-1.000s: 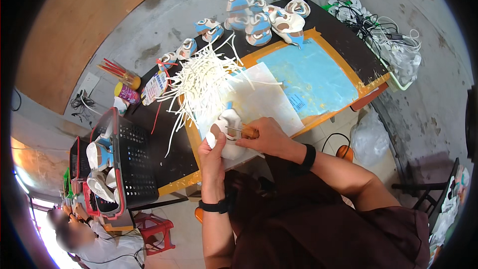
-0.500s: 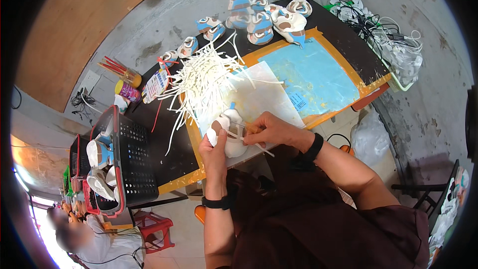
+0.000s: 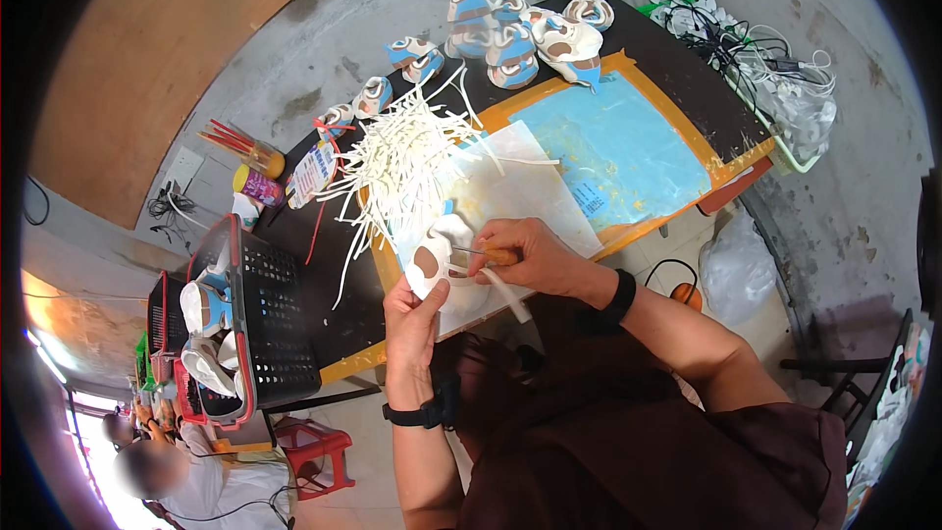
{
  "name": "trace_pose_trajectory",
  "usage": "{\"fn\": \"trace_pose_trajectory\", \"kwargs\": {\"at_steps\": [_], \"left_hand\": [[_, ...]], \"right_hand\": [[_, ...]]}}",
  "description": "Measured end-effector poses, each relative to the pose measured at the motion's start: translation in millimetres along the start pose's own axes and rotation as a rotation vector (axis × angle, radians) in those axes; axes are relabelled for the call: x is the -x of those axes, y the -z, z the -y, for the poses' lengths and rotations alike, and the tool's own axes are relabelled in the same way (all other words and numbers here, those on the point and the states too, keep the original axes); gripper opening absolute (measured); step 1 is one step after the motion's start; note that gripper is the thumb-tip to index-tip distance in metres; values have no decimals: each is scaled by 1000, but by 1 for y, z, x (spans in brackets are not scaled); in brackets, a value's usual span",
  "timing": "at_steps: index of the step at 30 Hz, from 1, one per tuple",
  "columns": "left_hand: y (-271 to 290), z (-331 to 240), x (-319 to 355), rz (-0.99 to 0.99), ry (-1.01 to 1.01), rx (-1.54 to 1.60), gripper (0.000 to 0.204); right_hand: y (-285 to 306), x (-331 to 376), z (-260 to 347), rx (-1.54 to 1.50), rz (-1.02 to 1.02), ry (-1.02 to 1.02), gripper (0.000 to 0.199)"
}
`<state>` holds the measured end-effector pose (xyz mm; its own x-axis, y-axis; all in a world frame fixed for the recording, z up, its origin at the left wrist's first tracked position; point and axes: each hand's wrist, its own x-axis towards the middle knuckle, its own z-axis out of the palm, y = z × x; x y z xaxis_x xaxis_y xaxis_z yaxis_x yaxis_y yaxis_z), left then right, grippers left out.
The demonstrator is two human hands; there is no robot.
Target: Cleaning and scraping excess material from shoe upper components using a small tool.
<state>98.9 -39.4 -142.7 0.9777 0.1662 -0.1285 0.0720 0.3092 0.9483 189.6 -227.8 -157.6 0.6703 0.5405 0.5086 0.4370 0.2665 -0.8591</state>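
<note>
My left hand (image 3: 412,314) grips a white and brown shoe upper (image 3: 429,263) by its lower edge, thumb on top, over the near edge of the table. Closed around the orange handle of a thin awl (image 3: 503,256), my right hand (image 3: 538,250) is at the upper's opening. The metal shaft points left to the upper; whether its tip has gone through cannot be seen. A flat white lace (image 3: 510,298) runs from the upper, below my right fingers, and its loose end hangs toward my lap. Beyond the upper lies a tangled heap of white laces (image 3: 397,152).
White paper (image 3: 525,186) and a taped blue sheet (image 3: 628,137) cover part of the dark table. Several uppers (image 3: 512,57) stand at the back. A black basket (image 3: 280,304) with uppers stands left, near a jar (image 3: 257,185). Another person (image 3: 211,481) sits at far lower left.
The upper has turned in my left hand, showing more of its side. My right hand has shifted slightly up and right. The lace's loose end hangs lower and nearer to me.
</note>
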Motion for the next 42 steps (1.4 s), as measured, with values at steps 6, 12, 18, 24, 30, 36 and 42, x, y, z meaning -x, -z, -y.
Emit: {"fn": "trace_pose_trajectory", "kwargs": {"at_steps": [6,12,18,24,30,36,42], "left_hand": [[4,4,-1,-150,-129,-262,31],[2,9,-4,-153,-101,-118,30],[0,6,-3,-119,-21,59,32],[1,8,-3,-84,-15,63,35],[1,11,-3,-105,-50,10,32],[-1,13,-6,-185,-128,-46,28],[7,9,-9,-251,-260,-155,29]], "right_hand": [[-5,-10,15,-226,41,-307,17],[-13,-15,3,-261,1,-270,14],[-11,-14,-11,165,35,-170,34],[-19,-13,-14,251,-64,-136,36],[-22,-14,-11,342,-97,-128,37],[-21,-11,1,495,-95,-68,28],[-14,-1,30,433,-20,-51,20]]}}
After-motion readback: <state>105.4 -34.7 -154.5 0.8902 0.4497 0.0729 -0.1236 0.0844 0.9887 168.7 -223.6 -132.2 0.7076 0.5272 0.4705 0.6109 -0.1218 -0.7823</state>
